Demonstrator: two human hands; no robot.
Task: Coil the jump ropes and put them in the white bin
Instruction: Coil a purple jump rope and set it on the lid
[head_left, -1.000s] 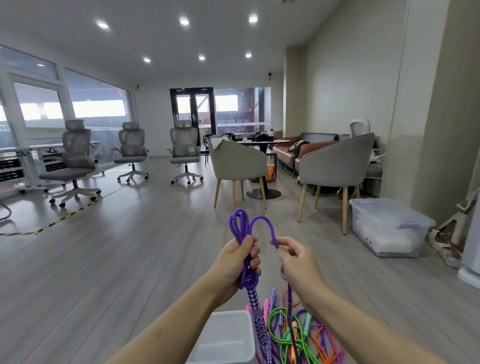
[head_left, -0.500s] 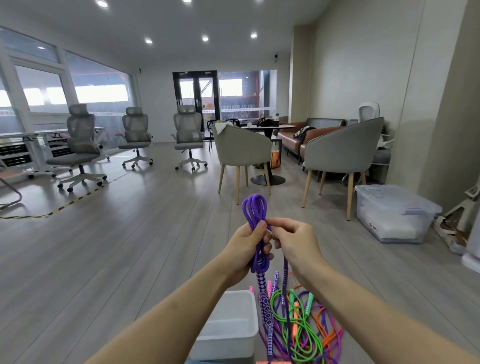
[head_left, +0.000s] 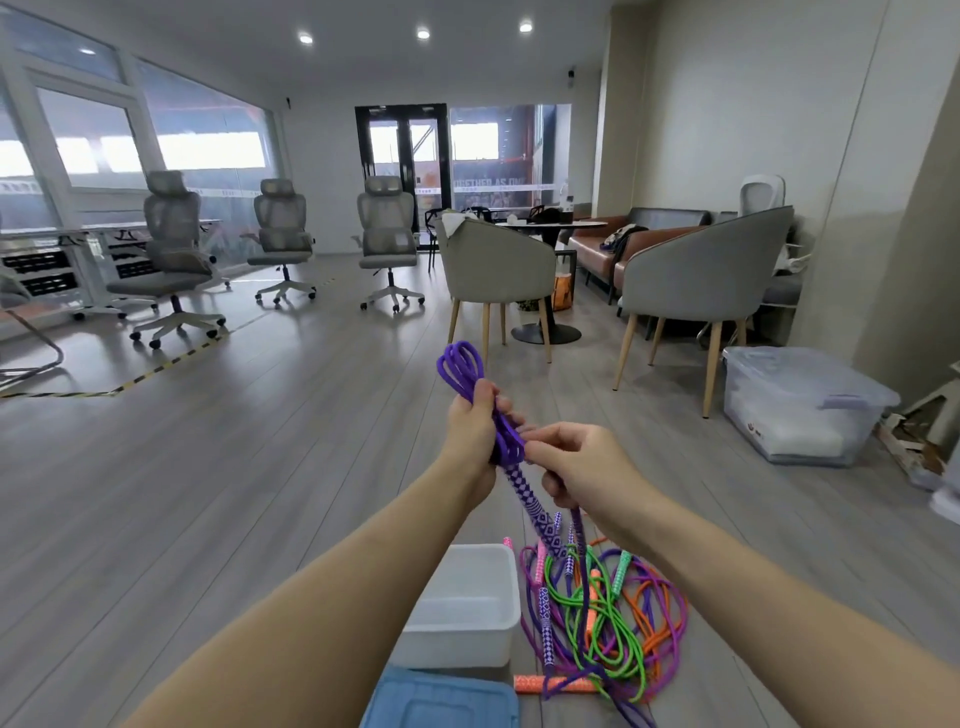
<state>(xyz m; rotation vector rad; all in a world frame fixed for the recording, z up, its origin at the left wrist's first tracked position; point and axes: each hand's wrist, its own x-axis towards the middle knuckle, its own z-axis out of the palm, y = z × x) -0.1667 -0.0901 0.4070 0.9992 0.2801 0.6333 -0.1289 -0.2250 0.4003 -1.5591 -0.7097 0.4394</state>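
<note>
Both hands (head_left: 524, 452) grip purple rope (head_left: 462, 369), loops up, handle down

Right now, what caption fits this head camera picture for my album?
Both hands, left hand and right hand, coil a purple jump rope above the white bin.

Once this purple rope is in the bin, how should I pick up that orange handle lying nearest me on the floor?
Grip the orange handle across its middle, from above. It lies flat, roughly crosswise, at the near edge of the rope pile, its left end free of cords.
</note>
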